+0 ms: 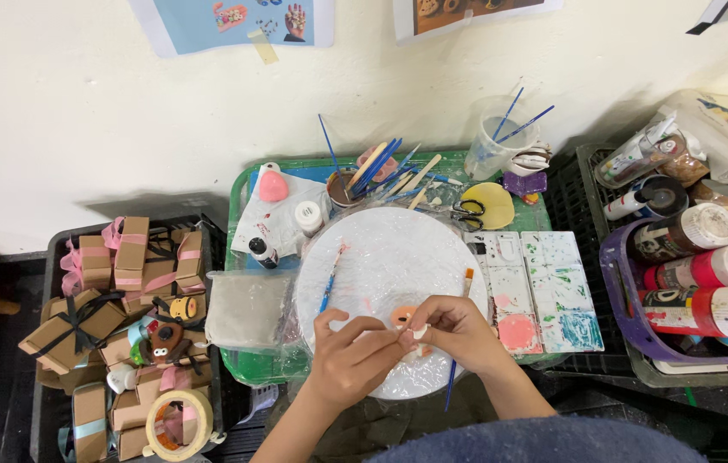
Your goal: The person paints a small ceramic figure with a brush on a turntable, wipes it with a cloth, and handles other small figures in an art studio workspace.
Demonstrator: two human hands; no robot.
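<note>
My left hand [348,356] and my right hand [454,330] meet over the near part of a round white turntable [390,249] covered in plastic film. Together they pinch a small pale clay piece [418,333] between the fingertips. A small orange clay piece [402,315] lies just behind the fingers. One blue-handled brush [330,279] rests on the disc to the left. Another brush [460,343] with an orange ferrule runs under my right hand.
White paint palettes [544,287] lie to the right, and a purple basket [621,291] of paint bottles beyond them. A green tray [244,193] holds brushes, scissors and a pink shape. Left, a black crate [55,249] has small cardboard boxes and a tape roll [177,424].
</note>
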